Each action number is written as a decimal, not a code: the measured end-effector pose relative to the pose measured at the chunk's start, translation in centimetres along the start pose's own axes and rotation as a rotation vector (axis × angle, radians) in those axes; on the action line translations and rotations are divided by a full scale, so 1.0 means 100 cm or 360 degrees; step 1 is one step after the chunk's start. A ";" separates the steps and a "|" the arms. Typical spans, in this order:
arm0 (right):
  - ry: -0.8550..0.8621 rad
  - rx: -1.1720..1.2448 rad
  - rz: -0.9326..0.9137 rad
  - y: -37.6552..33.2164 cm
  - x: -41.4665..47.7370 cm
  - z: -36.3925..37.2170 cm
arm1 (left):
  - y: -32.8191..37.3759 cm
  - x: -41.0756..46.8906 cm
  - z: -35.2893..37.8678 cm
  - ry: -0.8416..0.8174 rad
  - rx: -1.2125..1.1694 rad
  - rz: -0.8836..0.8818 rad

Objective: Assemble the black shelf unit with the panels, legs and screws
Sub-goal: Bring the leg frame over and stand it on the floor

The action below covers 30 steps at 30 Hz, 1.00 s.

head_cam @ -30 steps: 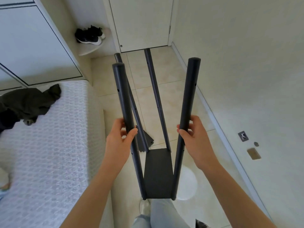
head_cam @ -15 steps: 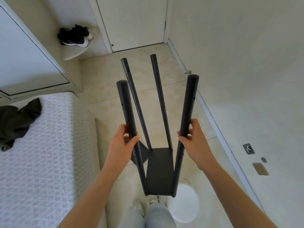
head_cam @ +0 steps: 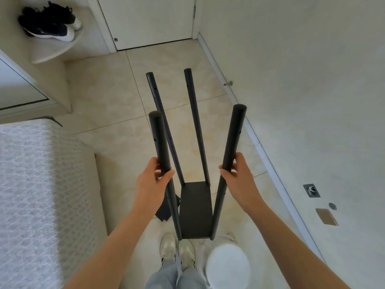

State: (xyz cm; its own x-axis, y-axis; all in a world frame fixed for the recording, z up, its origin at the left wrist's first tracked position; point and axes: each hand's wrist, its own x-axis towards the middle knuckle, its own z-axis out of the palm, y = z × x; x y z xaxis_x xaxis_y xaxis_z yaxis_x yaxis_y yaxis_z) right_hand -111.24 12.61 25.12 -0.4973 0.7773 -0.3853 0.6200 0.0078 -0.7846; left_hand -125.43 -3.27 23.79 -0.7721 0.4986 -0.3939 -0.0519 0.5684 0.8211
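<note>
Head view, read left to right. At the left edge is a bed under a white quilted cover. Above it, a corner ledge carries a pair of black sneakers. A closed white door stands at top centre, above the beige tiled floor.

Centre — the partly built black shelf unit, upright, just ahead of the person's pale shoes. Four round legs rise from one rectangular bottom panel and splay apart toward their capped tops. Whether the base touches the floor cannot be told.

The left hand grips the near left leg about halfway up, thumb across the front, fingers curled behind. A loose black panel lies flat on the floor just left of the base, partly hidden by that leg. The far left leg and far right leg stand free, with small holes along them. The right hand grips the near right leg at a matching height, thumb on the inner side.

Lower right, a round white object sits beside the shoes — too blurred to identify. The right wall shows a door stop near the skirting, a grey square plate and a brown patch.
</note>
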 end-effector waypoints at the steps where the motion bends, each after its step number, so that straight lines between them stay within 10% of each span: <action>1: 0.0007 0.0003 0.0002 0.003 0.008 0.004 | -0.003 0.007 0.001 -0.0004 0.0017 0.0001; 30: -0.0520 -0.0212 0.0134 0.075 0.242 0.022 | -0.024 0.177 0.125 0.0321 0.0140 -0.0611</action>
State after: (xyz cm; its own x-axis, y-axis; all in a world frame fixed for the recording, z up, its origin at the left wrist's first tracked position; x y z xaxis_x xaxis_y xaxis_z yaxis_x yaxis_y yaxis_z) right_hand -119.95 30.14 8.87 -0.5956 0.5367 -0.5976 0.7299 0.0508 -0.6817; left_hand -131.11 12.36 9.68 -0.8159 0.1075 -0.5681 -0.3119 0.7455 0.5891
